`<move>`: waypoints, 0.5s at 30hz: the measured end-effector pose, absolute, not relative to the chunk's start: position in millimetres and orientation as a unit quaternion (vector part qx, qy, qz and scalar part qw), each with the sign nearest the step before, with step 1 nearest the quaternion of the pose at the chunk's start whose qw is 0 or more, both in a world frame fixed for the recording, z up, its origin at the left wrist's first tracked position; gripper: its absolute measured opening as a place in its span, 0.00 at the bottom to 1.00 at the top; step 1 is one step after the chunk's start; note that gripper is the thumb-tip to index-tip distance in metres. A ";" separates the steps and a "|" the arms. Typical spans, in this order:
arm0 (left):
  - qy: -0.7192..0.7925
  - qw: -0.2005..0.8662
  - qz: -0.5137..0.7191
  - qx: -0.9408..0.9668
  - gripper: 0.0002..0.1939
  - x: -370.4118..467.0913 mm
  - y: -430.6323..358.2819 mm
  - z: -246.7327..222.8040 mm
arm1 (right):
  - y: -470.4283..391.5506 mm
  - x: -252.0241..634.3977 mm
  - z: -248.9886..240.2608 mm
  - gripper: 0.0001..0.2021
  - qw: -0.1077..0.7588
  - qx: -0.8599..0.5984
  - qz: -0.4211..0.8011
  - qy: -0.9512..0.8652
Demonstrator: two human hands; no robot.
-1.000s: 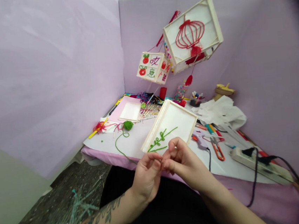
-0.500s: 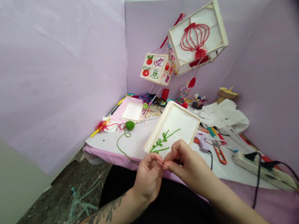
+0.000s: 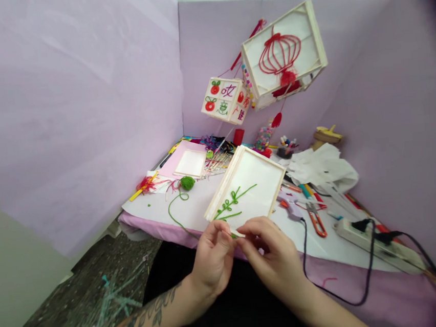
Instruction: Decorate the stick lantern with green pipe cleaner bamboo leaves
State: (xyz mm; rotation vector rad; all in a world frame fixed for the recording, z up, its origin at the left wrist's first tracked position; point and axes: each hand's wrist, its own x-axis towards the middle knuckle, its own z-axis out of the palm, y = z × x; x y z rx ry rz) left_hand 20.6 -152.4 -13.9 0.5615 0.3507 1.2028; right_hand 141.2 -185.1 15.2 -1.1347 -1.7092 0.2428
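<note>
My left hand (image 3: 215, 259) and my right hand (image 3: 271, 253) meet in front of the table edge, fingertips close together. Between them is a small piece of green yarn, pinched in my left fingers, with a pale bit beside it at my right fingertips; what the pale bit is I cannot make out. Just beyond my hands leans a wood-framed white panel (image 3: 263, 172) with a green yarn sprig (image 3: 234, 199) on it. A green yarn ball (image 3: 187, 183) lies to the left, its strand running down toward my left hand.
Orange-handled scissors (image 3: 316, 221), a glue gun (image 3: 290, 207) with a black cable, and a power strip (image 3: 376, 243) lie at the right. Crumpled white sheets (image 3: 326, 166) sit behind. A large lantern (image 3: 281, 57) and a small one (image 3: 225, 101) hang above. A framed panel (image 3: 190, 163) lies back left.
My right hand has turned a little, and a pale and green bit now shows between the fingertips. The view has shifted slightly, and more of the black cable shows.
</note>
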 end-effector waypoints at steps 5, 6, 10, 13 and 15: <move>0.163 0.770 0.559 0.260 0.17 19.7 -152.2 -12.0 | -181.7 139.5 5.5 0.09 0.522 -0.442 0.031 -0.729; 0.162 0.770 0.560 0.259 0.17 19.5 -152.0 -11.7 | -181.5 139.1 5.1 0.09 0.523 -0.440 0.030 -0.730; 0.161 0.767 0.566 0.256 0.17 19.7 -151.7 -11.8 | -180.4 137.3 7.2 0.09 0.528 -0.432 0.024 -0.731; 0.166 0.767 0.563 0.260 0.18 19.9 -152.1 -12.1 | -180.0 136.4 9.7 0.08 0.534 -0.430 0.023 -0.728; 0.165 0.771 0.557 0.261 0.18 19.7 -152.4 -11.8 | -179.8 136.1 10.7 0.08 0.533 -0.430 0.027 -0.728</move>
